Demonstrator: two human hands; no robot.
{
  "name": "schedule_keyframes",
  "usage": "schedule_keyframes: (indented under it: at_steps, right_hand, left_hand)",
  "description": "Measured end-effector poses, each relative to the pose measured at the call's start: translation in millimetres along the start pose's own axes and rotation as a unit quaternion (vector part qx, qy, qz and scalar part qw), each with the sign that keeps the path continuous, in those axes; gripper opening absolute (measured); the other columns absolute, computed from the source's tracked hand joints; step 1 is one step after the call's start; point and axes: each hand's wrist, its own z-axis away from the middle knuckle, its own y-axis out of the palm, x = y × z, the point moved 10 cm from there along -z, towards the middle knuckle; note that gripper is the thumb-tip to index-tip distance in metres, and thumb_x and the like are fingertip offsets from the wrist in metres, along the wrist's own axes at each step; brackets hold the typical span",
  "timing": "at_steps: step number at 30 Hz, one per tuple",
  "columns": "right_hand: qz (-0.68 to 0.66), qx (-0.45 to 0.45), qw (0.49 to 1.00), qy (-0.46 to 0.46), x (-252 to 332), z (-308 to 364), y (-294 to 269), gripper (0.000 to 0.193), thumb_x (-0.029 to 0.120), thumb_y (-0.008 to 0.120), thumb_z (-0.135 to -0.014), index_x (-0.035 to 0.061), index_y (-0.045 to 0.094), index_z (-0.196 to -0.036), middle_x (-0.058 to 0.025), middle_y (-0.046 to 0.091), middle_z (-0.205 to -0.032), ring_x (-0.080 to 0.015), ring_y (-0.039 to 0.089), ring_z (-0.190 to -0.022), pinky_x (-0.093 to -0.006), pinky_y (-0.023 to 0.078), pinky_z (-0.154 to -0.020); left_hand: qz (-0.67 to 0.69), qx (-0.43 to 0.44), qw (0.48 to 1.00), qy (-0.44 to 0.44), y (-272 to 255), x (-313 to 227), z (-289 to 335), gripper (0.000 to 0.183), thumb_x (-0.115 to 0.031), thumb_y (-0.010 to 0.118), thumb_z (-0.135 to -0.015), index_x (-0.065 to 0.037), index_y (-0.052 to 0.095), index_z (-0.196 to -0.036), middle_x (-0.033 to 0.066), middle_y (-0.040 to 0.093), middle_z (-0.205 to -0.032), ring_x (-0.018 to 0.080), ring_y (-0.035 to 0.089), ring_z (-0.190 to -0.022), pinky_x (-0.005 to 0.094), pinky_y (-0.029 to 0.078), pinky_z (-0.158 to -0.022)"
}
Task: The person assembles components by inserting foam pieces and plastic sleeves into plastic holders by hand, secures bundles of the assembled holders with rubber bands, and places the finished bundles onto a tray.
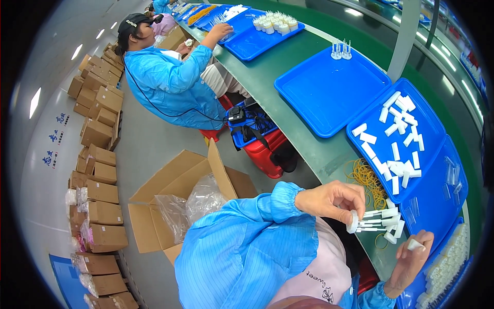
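My left hand (pixel 329 200) pinches the round white base (pixel 353 221) of a part with several thin prongs. The prongs point right, and small white rectangular caps (pixel 393 222) sit on their far ends. To the right and nearer me, my right hand (pixel 406 265) holds one small white cap (pixel 415 245) between thumb and fingers, apart from the pronged part. Many loose caps (pixel 396 167) of the same kind lie in a blue tray (pixel 432 123) beyond my hands. Yellow rubber bands (pixel 363 177) lie heaped on the green table beside my left hand.
Clear plastic pieces lie in another blue tray (pixel 440 203), with rows of white parts (pixel 445 262) at its near side. A large blue tray (pixel 329 98) carries several pronged parts. A co-worker (pixel 159 77) sits at left. An open cardboard box (pixel 146 219) stands on the floor.
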Motion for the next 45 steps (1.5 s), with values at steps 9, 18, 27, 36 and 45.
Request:
schedule_keyframes:
  at_steps: [9,18,27,36,45]
  right_hand:
    - [0.049,-0.03,0.996,0.062,-24.2,5.4,20.5,0.029,0.032,0.052,-0.095,0.0028,0.046,-0.096,-0.0032,0.046,-0.072,-0.0091,0.044,-0.058,-0.0226,0.041,-0.054]
    - [0.026,-0.011,0.997,0.069,-34.2,3.4,11.2,0.028,0.031,0.055,-0.093,0.004,0.046,-0.092,-0.0038,0.048,-0.074,-0.0095,0.045,-0.058,-0.0232,0.042,-0.053]
    - [0.047,0.0,0.996,0.081,-39.3,1.7,12.9,0.027,0.03,0.056,-0.092,0.0045,0.047,-0.091,-0.0034,0.048,-0.073,-0.0094,0.046,-0.058,-0.0226,0.042,-0.053]
    - [-0.005,0.028,0.992,0.119,-46.0,5.0,12.3,0.029,0.032,0.058,-0.091,0.004,0.049,-0.09,-0.0033,0.05,-0.073,-0.0086,0.046,-0.056,-0.0224,0.043,-0.051]
    - [0.024,0.007,0.993,0.119,-41.6,12.2,1.1,0.032,0.034,0.051,-0.095,0.0013,0.052,-0.096,-0.0034,0.05,-0.073,-0.0083,0.045,-0.056,-0.0227,0.042,-0.051]
  left_hand:
    - [-0.004,0.01,1.0,0.007,15.6,8.3,-7.8,0.022,-0.022,0.064,-0.088,-0.002,0.065,-0.098,0.0057,0.049,-0.098,0.0126,0.05,-0.091,0.0256,0.042,-0.08]
    - [-0.049,0.047,0.998,0.0,25.1,13.4,-9.9,0.023,-0.026,0.064,-0.088,-0.005,0.066,-0.097,0.0044,0.051,-0.096,0.013,0.049,-0.088,0.0258,0.041,-0.077]
    - [-0.038,0.062,0.997,-0.011,27.9,15.3,-10.7,0.023,-0.026,0.064,-0.088,-0.005,0.066,-0.096,0.0044,0.052,-0.096,0.0133,0.05,-0.088,0.026,0.041,-0.077]
    - [-0.056,0.06,0.997,-0.011,26.4,16.5,-13.3,0.024,-0.027,0.065,-0.087,-0.005,0.066,-0.096,0.0044,0.052,-0.095,0.0135,0.051,-0.087,0.026,0.041,-0.076]
    - [-0.042,0.059,0.997,-0.009,27.3,16.1,-12.3,0.023,-0.027,0.064,-0.088,-0.005,0.066,-0.096,0.0043,0.052,-0.094,0.0136,0.05,-0.088,0.0267,0.041,-0.077]
